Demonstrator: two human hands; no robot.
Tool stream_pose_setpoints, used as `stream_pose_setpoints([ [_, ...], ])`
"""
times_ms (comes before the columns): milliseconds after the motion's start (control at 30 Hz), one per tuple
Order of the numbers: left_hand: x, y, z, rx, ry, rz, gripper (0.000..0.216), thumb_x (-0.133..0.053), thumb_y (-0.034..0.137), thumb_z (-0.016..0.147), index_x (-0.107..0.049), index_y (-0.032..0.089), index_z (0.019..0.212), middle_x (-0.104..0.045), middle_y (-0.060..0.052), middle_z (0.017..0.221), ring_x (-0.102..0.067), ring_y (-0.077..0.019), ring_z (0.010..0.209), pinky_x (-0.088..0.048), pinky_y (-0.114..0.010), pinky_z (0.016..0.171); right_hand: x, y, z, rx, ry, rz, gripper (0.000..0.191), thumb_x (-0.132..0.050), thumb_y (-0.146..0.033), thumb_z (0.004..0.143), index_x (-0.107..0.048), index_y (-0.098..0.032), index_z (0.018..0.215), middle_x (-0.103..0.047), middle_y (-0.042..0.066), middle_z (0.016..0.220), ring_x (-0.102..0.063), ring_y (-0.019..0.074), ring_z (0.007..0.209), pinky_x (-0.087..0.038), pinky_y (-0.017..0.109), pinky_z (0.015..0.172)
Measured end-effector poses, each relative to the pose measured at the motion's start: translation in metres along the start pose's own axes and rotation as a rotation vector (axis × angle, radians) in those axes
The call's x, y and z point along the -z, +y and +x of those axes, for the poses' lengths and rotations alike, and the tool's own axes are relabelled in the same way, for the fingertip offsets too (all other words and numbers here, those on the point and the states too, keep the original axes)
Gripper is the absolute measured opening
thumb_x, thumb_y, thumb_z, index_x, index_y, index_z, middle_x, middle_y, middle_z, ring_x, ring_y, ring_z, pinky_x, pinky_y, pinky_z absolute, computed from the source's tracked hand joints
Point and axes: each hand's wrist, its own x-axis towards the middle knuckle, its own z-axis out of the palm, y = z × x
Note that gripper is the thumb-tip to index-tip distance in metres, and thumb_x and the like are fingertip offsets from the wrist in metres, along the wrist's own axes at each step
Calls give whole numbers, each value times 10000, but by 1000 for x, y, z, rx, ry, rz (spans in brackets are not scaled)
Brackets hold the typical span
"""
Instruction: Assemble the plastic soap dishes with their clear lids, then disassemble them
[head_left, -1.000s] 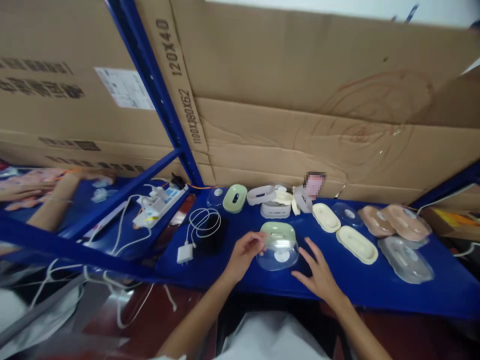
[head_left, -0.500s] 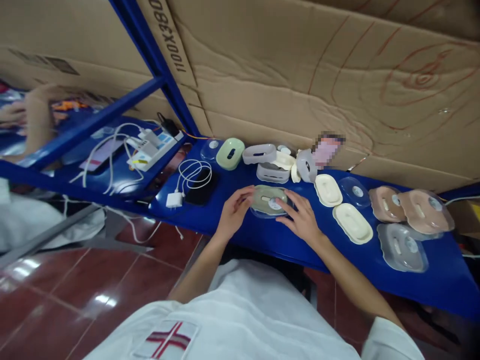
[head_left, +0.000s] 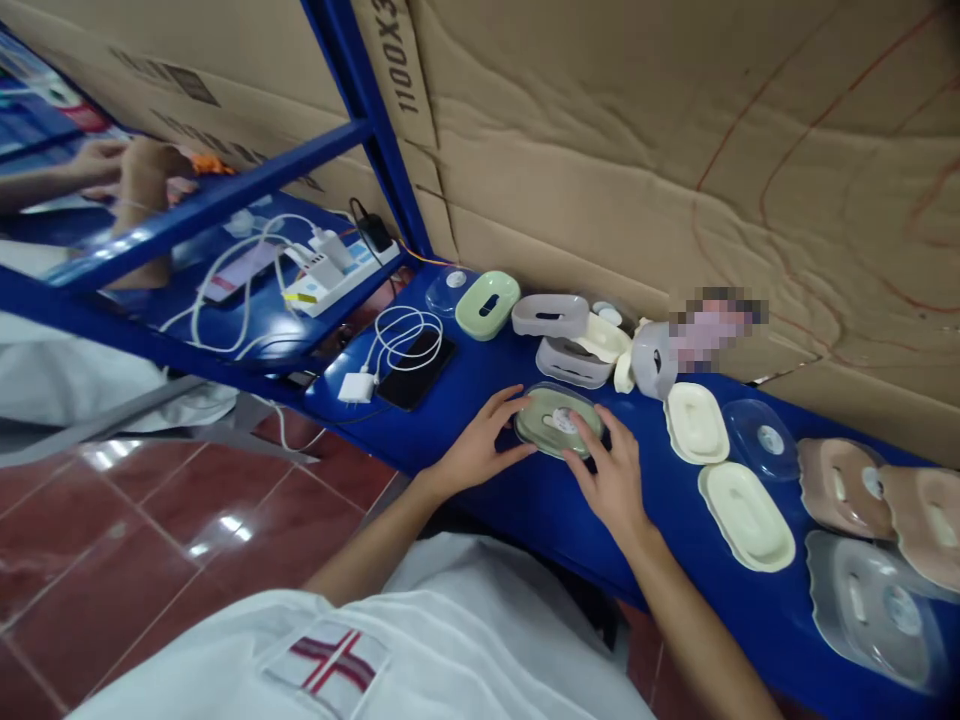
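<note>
A green soap box with a clear lid (head_left: 557,420) lies on the blue shelf (head_left: 480,400) in front of me. My left hand (head_left: 480,445) grips its left end with fingers curled around the edge. My right hand (head_left: 611,475) presses on its right end, fingers bent over the lid. Both hands hold the box between them on the shelf.
Along the shelf lie a green tray (head_left: 487,305), grey box parts (head_left: 574,345), cream trays (head_left: 746,515), pink boxes (head_left: 844,485) and a clear grey box (head_left: 874,605). A phone with white charger cable (head_left: 409,355) and a power strip (head_left: 334,280) sit at left. Cardboard (head_left: 637,160) backs the shelf. Another person's arm (head_left: 142,190) is far left.
The clear lid, held tilted above the green base a second ago, now sits down on it. My right hand has come onto the box. The camera tilted down and left.
</note>
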Motion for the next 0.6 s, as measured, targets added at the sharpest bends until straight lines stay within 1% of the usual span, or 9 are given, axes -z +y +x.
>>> stream_pose_setpoints([
  [67,5,-6,6,-8,-43,45,652,-771,378,967,-491,301,1551,-425,-148,1670,-507,-307,1507,-544,-496,1176,2,1,2,23,-46,24,556,-640,-404,1047,-509,-345,1584,-488,164,1589,-535,381,1439,-527,592,1125],
  [133,8,-13,10,-41,-53,97,589,-779,367,963,-551,303,1502,-489,-131,1633,-535,-298,1486,-506,-514,1215,5,4,2,38,-88,49,606,-644,-376,1046,-452,-367,1620,-462,155,1611,-505,374,1475,-519,588,1156],
  [200,8,-20,11,-89,-32,139,551,-784,358,959,-589,299,1471,-536,-126,1600,-560,-291,1464,-512,-507,1209,6,7,3,50,-122,65,652,-644,-350,1046,-398,-381,1649,-435,148,1637,-479,369,1505,-509,587,1179],
  [267,7,-24,12,-124,-5,166,541,-783,362,959,-604,291,1465,-549,-133,1593,-591,-288,1433,-545,-487,1176,7,10,3,57,-146,76,687,-659,-353,1039,-372,-382,1661,-409,149,1659,-460,369,1526,-499,592,1194],
  [367,6,-24,12,-118,-4,191,519,-776,395,962,-624,280,1444,-574,-140,1566,-646,-290,1368,-584,-473,1129,5,10,4,18,-171,98,700,-698,-394,1015,-404,-350,1648,-368,165,1685,-430,370,1555,-500,577,1202],
  [433,9,-20,13,-99,-37,206,488,-752,423,977,-633,278,1428,-586,-138,1550,-670,-295,1337,-595,-476,1113,5,8,4,-20,-170,109,664,-712,-407,1005,-463,-320,1614,-364,177,1686,-427,359,1561,-506,551,1202],
  [533,19,-11,17,-123,-132,228,457,-669,452,1029,-602,291,1451,-571,-128,1567,-670,-303,1345,-598,-485,1110,15,7,3,-7,-163,104,611,-739,-427,985,-549,-294,1550,-416,180,1653,-459,335,1542,-512,513,1203],
  [600,27,-6,23,-168,-220,235,499,-598,465,1064,-518,308,1530,-545,-117,1598,-620,-312,1414,-600,-491,1106,30,8,-1,15,-159,73,600,-753,-441,975,-575,-296,1530,-458,169,1625,-470,327,1532,-507,507,1208],
])
